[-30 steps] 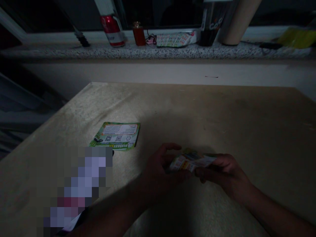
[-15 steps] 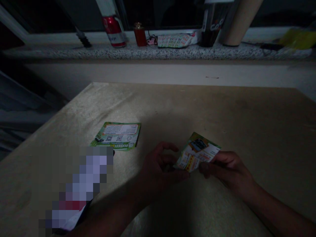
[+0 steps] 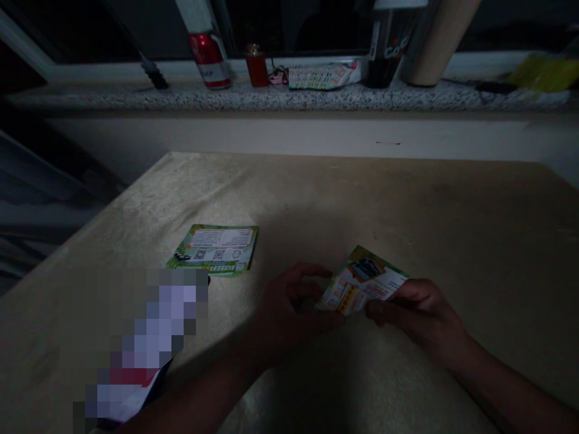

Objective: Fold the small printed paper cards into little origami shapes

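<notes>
A small printed card (image 3: 362, 283), green-edged with white, orange and yellow areas and a dark picture, is held tilted above the table. My right hand (image 3: 418, 307) pinches its lower right edge, thumb in front and fingers behind. At the card's left edge, my left hand (image 3: 294, 304) is curled around the lower left corner, with the thumb along the bottom. Its exact contact is dim and partly hidden. Farther left, a green printed card (image 3: 221, 250), or a small stack, lies on the table with white text panels and QR codes.
A blurred-out, pixelated long object (image 3: 154, 337) lies on the table (image 3: 362, 193) beside my left forearm. Along the granite windowsill (image 3: 113, 96) stand a red can (image 3: 210, 63), a red bottle (image 3: 257, 66), a crumpled wrapper (image 3: 321, 76), a dark bottle (image 3: 384, 60) and a tan cylinder (image 3: 436, 48).
The held card has shifted slightly right and lies flatter, its lower left part less creased. Both hands stay nearly in place, and the things on the table have not moved.
</notes>
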### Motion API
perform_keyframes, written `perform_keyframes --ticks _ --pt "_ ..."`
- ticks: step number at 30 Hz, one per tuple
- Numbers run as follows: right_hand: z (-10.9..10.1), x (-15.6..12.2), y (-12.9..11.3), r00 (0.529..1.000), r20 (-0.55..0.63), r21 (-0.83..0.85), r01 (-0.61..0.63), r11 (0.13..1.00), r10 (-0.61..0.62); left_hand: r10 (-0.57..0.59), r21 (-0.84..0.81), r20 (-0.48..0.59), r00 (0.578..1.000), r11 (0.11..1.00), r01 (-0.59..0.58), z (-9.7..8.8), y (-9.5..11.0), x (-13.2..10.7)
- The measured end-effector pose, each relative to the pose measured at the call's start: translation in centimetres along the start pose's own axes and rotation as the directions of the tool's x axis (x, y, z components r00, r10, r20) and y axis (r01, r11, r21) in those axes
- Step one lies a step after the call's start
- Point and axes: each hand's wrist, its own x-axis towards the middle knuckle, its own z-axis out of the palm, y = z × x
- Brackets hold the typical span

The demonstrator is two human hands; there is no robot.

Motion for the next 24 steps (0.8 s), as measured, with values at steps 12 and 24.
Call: perform_keyframes --ticks 12,24 --pt "0.7 -0.4 0.1 0.997 -0.009 -0.163 0.076 0.984 -0.079 0.072 0.067 -0.048 0.996 0.995 -0.069 0.4 -0.6 0.2" --pt "1.0 -0.5 -1.1 0.804 0.152 -0.512 0.562 0.65 -0.575 0.515 0.337 0.161 0.842 0.773 -0.537 -0.2 -0.1 -0.3"
